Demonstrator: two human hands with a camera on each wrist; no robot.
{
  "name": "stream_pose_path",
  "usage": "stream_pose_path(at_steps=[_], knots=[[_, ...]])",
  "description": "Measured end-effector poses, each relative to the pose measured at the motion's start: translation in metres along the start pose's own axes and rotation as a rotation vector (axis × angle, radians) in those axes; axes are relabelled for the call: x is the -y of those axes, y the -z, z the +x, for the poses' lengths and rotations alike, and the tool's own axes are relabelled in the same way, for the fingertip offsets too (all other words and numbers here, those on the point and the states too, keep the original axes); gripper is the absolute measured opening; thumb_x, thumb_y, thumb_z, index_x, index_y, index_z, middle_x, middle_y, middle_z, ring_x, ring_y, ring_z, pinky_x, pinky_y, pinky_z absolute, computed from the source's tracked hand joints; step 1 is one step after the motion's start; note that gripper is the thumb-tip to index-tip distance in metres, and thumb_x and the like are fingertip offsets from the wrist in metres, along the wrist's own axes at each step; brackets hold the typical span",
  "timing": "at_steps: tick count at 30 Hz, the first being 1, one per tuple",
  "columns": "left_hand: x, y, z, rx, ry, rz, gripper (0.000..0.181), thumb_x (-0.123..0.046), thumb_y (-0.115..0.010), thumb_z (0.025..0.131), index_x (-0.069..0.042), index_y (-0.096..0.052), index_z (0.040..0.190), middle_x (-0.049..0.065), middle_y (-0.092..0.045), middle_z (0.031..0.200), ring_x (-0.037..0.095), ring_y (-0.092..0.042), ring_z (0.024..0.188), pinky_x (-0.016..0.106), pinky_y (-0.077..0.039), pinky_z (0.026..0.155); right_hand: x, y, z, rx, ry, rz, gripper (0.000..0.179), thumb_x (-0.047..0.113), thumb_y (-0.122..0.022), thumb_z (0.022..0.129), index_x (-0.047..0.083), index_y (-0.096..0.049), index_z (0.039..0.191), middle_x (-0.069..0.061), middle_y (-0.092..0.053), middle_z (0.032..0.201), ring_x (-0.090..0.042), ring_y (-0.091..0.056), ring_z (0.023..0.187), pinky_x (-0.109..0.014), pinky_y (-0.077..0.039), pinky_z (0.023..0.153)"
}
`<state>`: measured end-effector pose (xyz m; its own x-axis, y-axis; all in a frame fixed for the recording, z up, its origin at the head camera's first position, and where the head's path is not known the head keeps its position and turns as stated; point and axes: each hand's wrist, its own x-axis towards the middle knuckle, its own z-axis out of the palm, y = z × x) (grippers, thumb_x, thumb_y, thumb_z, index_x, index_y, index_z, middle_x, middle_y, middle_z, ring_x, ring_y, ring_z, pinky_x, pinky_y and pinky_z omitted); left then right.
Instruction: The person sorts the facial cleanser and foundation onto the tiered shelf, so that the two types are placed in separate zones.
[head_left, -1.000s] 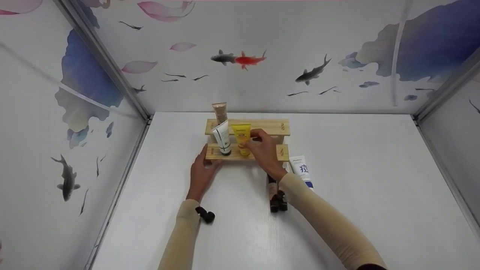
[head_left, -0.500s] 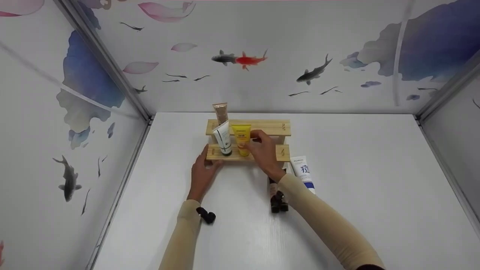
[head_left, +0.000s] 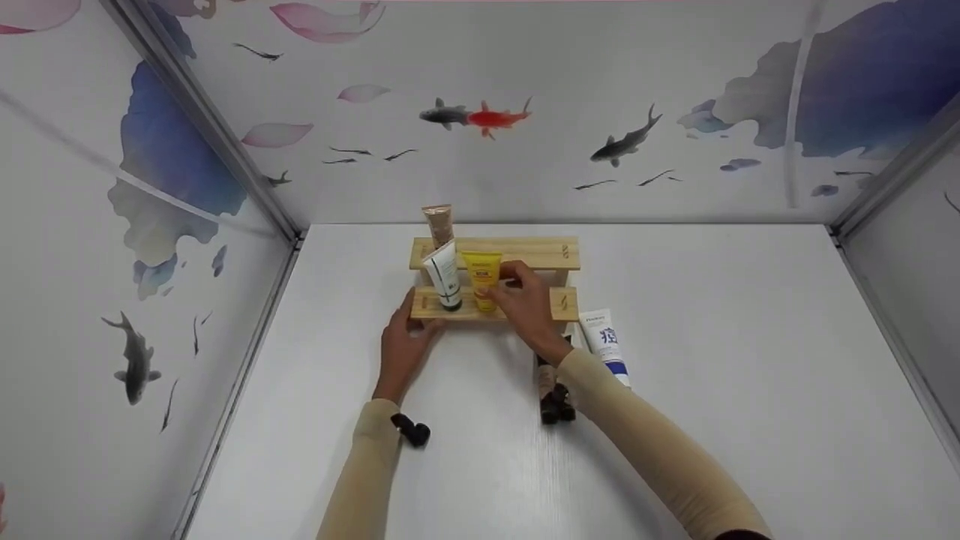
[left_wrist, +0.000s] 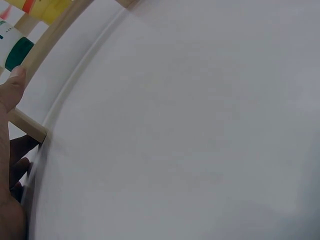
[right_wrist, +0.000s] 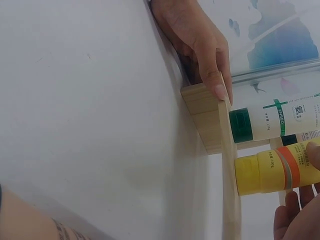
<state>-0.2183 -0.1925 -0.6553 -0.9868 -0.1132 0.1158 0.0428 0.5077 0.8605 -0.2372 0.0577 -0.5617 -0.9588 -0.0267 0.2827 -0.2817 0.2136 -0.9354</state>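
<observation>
A two-step wooden rack point(head_left: 541, 255) stands on the white table. My left hand point(head_left: 403, 349) grips the left end of its lower step, the thumb point(right_wrist: 218, 89) at the step's edge in the right wrist view. With my right hand point(head_left: 527, 306) I pinch a yellow squeeze tube point(head_left: 481, 274), which stands cap down on the lower step. Just left of it, a white tube point(head_left: 444, 274) with a dark green cap point(left_wrist: 20, 53) leans slightly on the same step. Behind that, a brown tube point(head_left: 439, 223) stands on the upper step, its lower part hidden.
To the right of the rack, a white tube with blue lettering point(head_left: 602, 341) lies on the table point(head_left: 735, 375). Dark-capped tubes point(head_left: 550, 405) lie below my right wrist, partly covered by it. Printed panels point(head_left: 525, 180) wall in the table at the back and sides.
The top of the yellow tube has tipped very slightly towards me in my right hand. My left hand keeps its hold on the rack.
</observation>
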Motion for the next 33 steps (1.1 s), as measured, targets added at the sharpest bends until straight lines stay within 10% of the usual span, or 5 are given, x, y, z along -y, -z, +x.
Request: stream_pose_path(at_steps=[33], knots=[[-0.005,0.002,-0.003,0.031,0.026,-0.009,0.099,-0.063,-0.076,0.099,-0.021,-0.031,0.176,0.01,-0.065,0.139,0.026,-0.061,0.12,0.049,-0.048,0.111,-0.005,0.062,-0.017,0.008,0.081,-0.065,0.035,0.011,-0.083,0.101,0.003,-0.071,0.133,-0.018,-0.071,0.131,-0.039,-0.065,0.125,-0.053,-0.051,0.109]])
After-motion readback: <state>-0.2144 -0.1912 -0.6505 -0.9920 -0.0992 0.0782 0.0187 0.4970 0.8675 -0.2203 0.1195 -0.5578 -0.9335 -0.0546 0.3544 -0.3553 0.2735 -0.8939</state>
